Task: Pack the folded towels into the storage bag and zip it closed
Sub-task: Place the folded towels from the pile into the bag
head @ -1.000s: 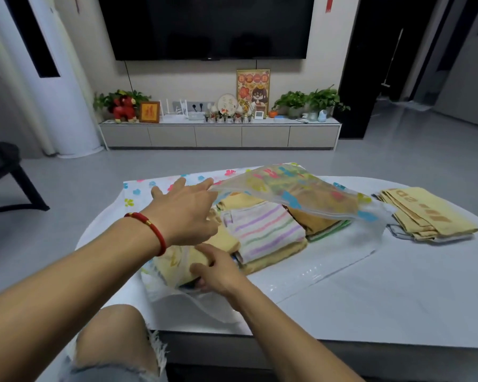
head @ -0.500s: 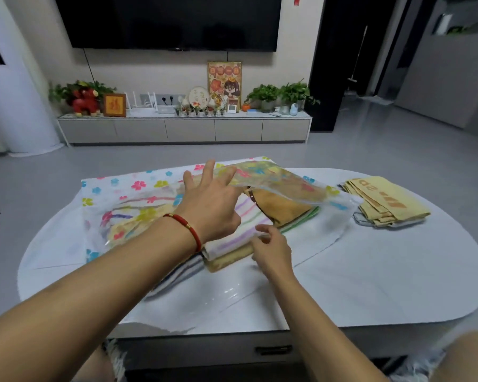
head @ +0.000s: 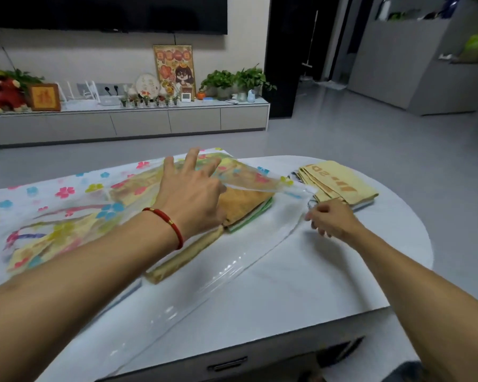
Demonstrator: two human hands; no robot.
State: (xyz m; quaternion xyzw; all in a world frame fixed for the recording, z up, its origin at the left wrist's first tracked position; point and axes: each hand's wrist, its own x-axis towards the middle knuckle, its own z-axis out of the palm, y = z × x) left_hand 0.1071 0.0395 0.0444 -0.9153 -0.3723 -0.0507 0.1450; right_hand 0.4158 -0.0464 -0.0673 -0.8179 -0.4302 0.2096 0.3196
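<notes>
The clear storage bag (head: 66, 205) with a coloured flower print lies across the white table (head: 301, 285), its open mouth facing me. Folded towels (head: 243, 208) are inside it: a brown one on top of a green one, and striped ones further left under the plastic. My left hand (head: 191, 194), a red cord on its wrist, rests palm down on the bag's top layer over the towels, fingers spread. My right hand (head: 331, 220) is curled at the bag's right corner, pinching the plastic edge. A stack of folded yellow towels (head: 342, 183) lies outside the bag, just beyond my right hand.
The table's front edge has a drawer handle (head: 226, 363). Behind the table are grey floor and a low TV cabinet (head: 138, 125) with plants and framed pictures. My knee (head: 414, 372) shows at the lower right.
My right hand has left the towels in the middle and gone right to the bag's corner. My left hand has stayed on the bag over the towels. The view has swung right.
</notes>
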